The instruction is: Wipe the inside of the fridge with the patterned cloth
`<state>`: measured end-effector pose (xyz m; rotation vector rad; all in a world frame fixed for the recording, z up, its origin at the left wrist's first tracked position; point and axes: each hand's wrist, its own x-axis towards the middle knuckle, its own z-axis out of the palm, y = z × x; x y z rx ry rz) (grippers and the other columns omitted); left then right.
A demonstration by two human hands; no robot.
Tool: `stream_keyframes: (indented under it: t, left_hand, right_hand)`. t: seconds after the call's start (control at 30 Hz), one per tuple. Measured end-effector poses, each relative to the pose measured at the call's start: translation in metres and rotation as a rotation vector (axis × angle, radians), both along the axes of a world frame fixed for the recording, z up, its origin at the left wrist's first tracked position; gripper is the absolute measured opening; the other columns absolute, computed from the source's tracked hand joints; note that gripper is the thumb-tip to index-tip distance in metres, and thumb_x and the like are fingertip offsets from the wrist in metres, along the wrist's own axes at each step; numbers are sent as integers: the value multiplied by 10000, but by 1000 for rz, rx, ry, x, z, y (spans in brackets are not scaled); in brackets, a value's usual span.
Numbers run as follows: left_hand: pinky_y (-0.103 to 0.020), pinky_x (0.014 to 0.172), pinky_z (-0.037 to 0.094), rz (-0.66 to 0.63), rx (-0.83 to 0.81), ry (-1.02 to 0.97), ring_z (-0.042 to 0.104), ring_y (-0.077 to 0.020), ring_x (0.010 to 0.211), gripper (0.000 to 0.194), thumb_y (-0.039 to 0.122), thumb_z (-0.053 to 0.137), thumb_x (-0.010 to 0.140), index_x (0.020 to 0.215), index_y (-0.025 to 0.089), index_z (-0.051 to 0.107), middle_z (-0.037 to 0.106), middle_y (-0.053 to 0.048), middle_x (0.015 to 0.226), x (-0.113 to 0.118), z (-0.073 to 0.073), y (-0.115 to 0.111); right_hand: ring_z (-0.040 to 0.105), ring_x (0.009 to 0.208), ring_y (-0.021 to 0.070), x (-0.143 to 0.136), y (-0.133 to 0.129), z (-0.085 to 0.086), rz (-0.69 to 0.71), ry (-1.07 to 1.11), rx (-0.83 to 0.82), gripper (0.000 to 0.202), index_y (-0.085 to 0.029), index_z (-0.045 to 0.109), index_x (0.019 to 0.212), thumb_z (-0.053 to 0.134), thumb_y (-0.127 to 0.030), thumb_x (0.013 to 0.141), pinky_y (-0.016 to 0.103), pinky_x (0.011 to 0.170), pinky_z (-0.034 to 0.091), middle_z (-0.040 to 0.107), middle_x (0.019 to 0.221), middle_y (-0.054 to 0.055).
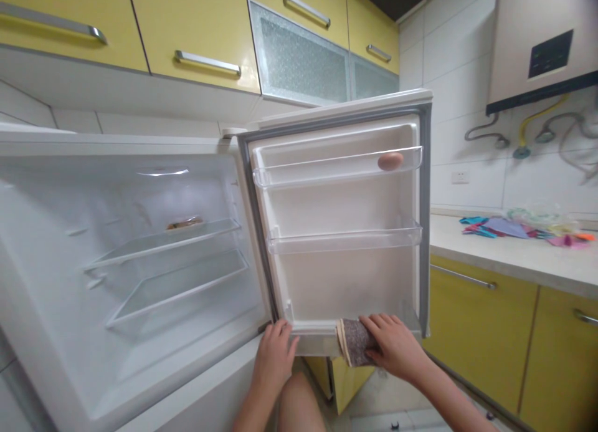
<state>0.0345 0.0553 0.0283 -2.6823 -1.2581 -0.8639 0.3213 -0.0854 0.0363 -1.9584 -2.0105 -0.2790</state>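
In the head view, my right hand (395, 346) is closed round a folded grey-brown cloth (362, 343) with cream edges. The cloth lies over the front wall of the lowest clear door shelf (315, 345). At the hinge-side end of that shelf, my left hand (275, 356) grips the rim, with its fingers bent over the top and the thumb apart in front. Both hands work at the bottom of the open fridge door (343, 201). A brown egg (390, 161) sits in the top door shelf, at its right end. The middle door shelf (346, 240) holds nothing visible.
Left of the door is the open fridge compartment (56, 282) with two glass shelves; a small wrapped item (185, 222) lies on the upper one. Colourful cloths (509, 227) lie on the white counter (518, 257) at right. Yellow cabinets (196, 27) hang above the fridge.
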Motion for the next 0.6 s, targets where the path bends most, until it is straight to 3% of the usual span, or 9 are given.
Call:
stream_keyframes:
  t: [0.1,0.2,0.33,0.47,0.6]
  left_hand:
    - [-437,1062,498,-98,-110,24,633,-248,1173,311,232,496,924,1156,209,702,683,-94,1274,-17,3,14]
    - [-393,1004,512,-106,-200,25,662,-235,1107,309,253,455,944,1074,209,731,708,-88,1201,-13,13,13]
    - [-383,929,522,-112,-227,37,676,-245,1050,326,278,433,949,1029,218,743,726,-76,1132,-4,23,8]
    - [-364,934,516,-126,-235,56,677,-238,1036,339,245,411,937,1015,205,739,729,-89,1113,-2,23,10]
    - [-337,1042,476,-110,-244,67,651,-213,1156,362,207,405,922,1125,192,704,701,-102,1247,-3,18,14]
  right_hand:
    - [637,1049,347,-12,12,9,-75,-56,-105,470,-168,620,1174,721,-284,730,472,890,471,688,1096,132]
    - [674,991,330,-31,30,16,-67,-68,-159,412,-151,645,1060,755,-264,679,414,823,501,707,1048,138]
    - [708,937,297,-64,56,22,-11,-66,-180,431,-164,652,1056,778,-280,661,357,769,522,733,1037,126]
    - [720,946,286,-102,82,29,42,-61,-186,401,-168,671,1058,768,-296,690,344,783,541,748,1038,129]
    - [723,971,311,-127,101,32,74,-55,-197,418,-156,692,1031,796,-332,666,366,811,556,754,1036,150]
